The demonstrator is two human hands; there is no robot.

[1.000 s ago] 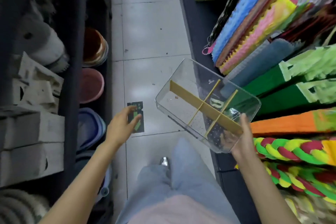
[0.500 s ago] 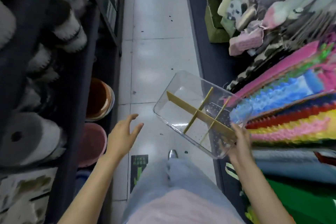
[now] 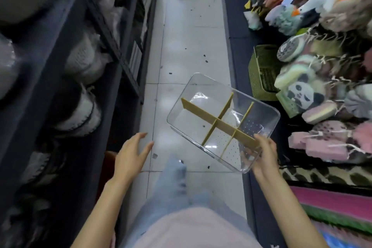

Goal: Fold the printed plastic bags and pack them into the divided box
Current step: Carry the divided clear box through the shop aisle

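Head view shows the clear divided box (image 3: 219, 121) tilted over the aisle floor (image 3: 191, 50), my right hand (image 3: 261, 155) gripping its near corner by the tan dividers (image 3: 218, 122). Left of the box, my left hand (image 3: 131, 154) hangs with fingers spread, holding nothing. Since a second ago I've walked on: the foam mats beside the box have given way to plush slippers (image 3: 302, 94). No printed bags are visible, so folding hasn't begun.
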